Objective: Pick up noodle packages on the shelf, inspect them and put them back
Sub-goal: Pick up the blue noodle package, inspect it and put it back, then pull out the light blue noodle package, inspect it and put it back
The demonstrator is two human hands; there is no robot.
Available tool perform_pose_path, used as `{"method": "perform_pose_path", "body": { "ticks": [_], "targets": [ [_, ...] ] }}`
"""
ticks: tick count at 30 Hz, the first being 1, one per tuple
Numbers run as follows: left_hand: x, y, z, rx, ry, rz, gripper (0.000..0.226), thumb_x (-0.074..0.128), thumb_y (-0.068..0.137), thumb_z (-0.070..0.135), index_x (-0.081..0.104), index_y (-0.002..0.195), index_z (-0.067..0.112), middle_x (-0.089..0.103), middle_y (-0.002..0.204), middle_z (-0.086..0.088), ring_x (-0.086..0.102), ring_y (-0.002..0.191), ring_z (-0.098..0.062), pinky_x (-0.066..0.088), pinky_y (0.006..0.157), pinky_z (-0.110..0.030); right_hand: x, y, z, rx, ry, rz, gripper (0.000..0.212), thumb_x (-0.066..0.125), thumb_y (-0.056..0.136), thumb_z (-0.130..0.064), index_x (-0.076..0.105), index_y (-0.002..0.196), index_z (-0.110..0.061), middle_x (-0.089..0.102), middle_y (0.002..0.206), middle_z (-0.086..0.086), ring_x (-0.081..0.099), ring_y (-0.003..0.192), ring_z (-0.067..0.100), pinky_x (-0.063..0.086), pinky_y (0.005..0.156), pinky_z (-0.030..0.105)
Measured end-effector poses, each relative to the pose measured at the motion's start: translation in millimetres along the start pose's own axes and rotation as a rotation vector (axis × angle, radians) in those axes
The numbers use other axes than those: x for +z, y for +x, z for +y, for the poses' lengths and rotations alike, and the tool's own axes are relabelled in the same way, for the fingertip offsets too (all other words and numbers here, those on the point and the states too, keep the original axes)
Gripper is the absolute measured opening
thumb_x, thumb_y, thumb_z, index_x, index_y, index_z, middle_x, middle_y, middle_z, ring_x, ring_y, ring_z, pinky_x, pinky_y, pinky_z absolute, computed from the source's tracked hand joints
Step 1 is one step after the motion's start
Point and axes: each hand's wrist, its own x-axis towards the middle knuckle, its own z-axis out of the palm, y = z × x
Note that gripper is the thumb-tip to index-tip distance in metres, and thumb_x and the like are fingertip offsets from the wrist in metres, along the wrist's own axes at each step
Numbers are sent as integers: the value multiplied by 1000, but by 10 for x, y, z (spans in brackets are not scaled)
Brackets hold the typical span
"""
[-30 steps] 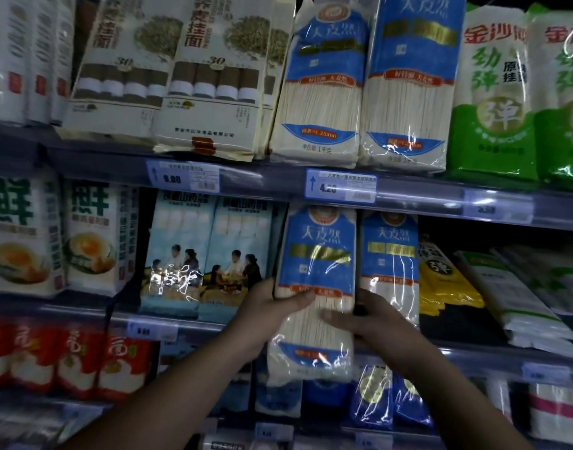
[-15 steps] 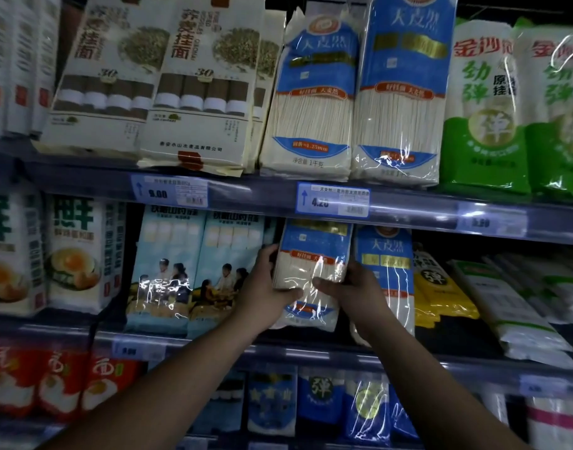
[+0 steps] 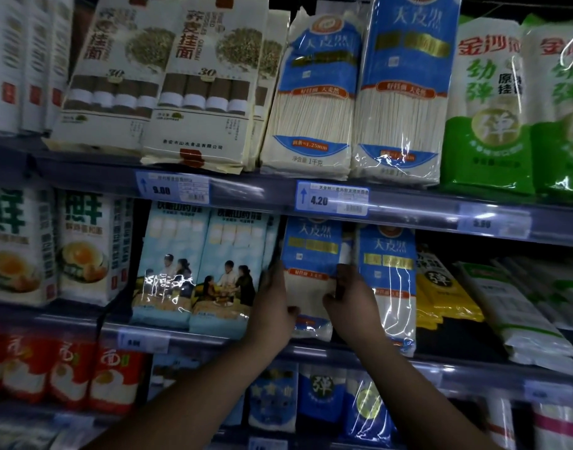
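Centre frame, we log the dark metal shelf (image 3: 311,350) bearing the blue-and-clear plastic noodle package (image 3: 311,254), upright. Our left hand (image 3: 272,306) grips its left edge; our right hand (image 3: 353,303) grips its right edge.

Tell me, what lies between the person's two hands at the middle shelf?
In the head view, a blue noodle package lies between the left hand and the right hand; each hand grips one side edge of it.
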Motion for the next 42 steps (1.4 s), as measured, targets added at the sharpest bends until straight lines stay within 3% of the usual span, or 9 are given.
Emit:
{"method": "perform_pose_path", "body": {
  "ticks": [9, 12, 18, 23, 26, 30, 34, 38, 42],
  "targets": [
    [-653, -446, -156, 39, 34, 222, 56, 74, 84, 5, 56, 135, 22, 49, 138, -1, 54, 118, -14, 48, 99, -25, 325, -175, -236, -49, 173, -123, 34, 66, 88, 4, 65, 121, -2, 70, 117, 11, 67, 112, 28, 52, 93, 31],
    [-906, -479, -387, -86, 153, 311, 60, 74, 86, 14, 50, 141, 20, 44, 146, -8, 47, 128, -24, 49, 105, -43, 563, -173, -400, -70, 166, -249, 36, 68, 94, -2, 61, 129, -1, 69, 118, 9, 64, 109, 22, 48, 76, 6],
    [-1059, -406, -692, -179, 171, 156, 75, 70, 91, 31, 34, 155, 15, 35, 156, -15, 37, 143, -34, 43, 113, -46, 912, -126, -630, 45, 226, -193, 55, 74, 96, -25, 54, 141, -2, 67, 133, 11, 64, 122, 29, 49, 88, 25],
    [-1209, -311, -807, -108, 39, 65, 67, 69, 91, 26, 39, 151, 21, 44, 152, -5, 44, 139, -26, 39, 103, -30, 1065, -88, -718, 127, 211, -89, 31, 77, 92, -33, 68, 105, -6, 67, 93, 4, 66, 92, 25, 47, 71, 28],
    [-1312, -252, -893, -110, -113, 57, 52, 71, 90, 20, 51, 139, 24, 57, 123, 14, 59, 113, -3, 39, 88, -11, 1199, -101, -744, 142, 191, 5, 27, 80, 88, -33, 63, 82, -13, 63, 73, 1, 65, 73, 23, 50, 62, 35],
    [-1380, -152, -966, -173, -297, 100, 49, 74, 88, 19, 59, 134, 23, 63, 116, 13, 57, 95, 8, 41, 75, -9, 1282, -163, -797, 152, 174, 80, 39, 82, 85, -33, 61, 110, -11, 74, 99, 7, 72, 92, 29, 60, 78, 47],
    [-1383, -112, -975, -239, -441, 131, 42, 74, 88, 16, 65, 128, 23, 67, 115, 11, 59, 89, 13, 41, 69, -4, 1297, -225, -829, 192, 250, 82, 46, 80, 78, -46, 55, 108, -21, 73, 100, 10, 73, 91, 33, 61, 77, 56],
    [-1372, -105, -1003, -245, -490, 163, 36, 74, 87, 10, 68, 122, 16, 70, 110, 7, 60, 84, 22, 42, 68, 5, 1233, -205, -858, 278, 405, 32, 44, 85, 84, -32, 58, 116, -17, 77, 106, 8, 77, 96, 27, 63, 86, 56],
    [-1360, -141, -968, -254, -495, 151, 38, 74, 88, 11, 67, 123, 20, 70, 115, 6, 61, 94, 11, 40, 67, 7, 1263, -184, -898, 249, 496, -41, 31, 79, 90, -30, 70, 117, -17, 81, 109, 5, 78, 103, 24, 61, 95, 57]
  ]
}}
